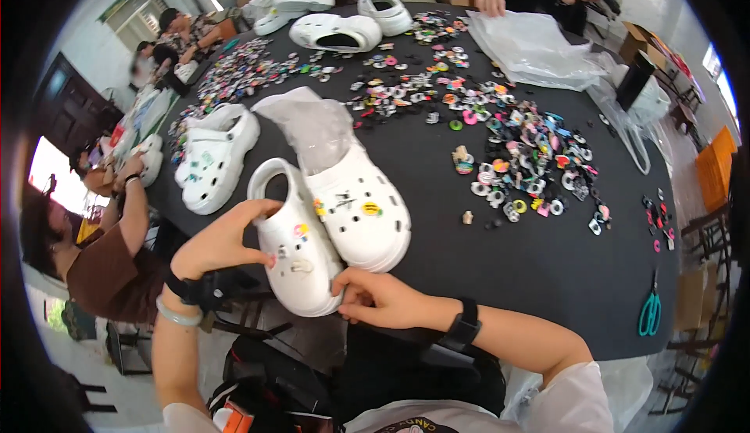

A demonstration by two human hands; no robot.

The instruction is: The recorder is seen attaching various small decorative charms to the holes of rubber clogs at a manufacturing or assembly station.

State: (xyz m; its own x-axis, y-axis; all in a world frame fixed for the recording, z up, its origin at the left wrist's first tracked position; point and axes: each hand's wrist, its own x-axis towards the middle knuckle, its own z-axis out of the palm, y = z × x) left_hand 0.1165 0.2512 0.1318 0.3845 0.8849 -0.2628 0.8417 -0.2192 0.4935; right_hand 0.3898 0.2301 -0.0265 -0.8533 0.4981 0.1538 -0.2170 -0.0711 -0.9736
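- White clog (308, 291), at the table's (500, 292) near edge, lies between both hands, toe toward the person.
- Left hand (212, 247) holds it by the outer side, thumb spread well apart from the fingers, which reach to the opening.
- Right hand (381, 300) curls at the toe (whether it grips, I cannot tell).
- Second clog (363, 230) lies just beside it.

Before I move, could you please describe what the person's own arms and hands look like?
The left hand is gloveless, with a black strap and a pale bangle at the wrist. The right hand, also gloveless, has a black wristband. Both sleeves are white.
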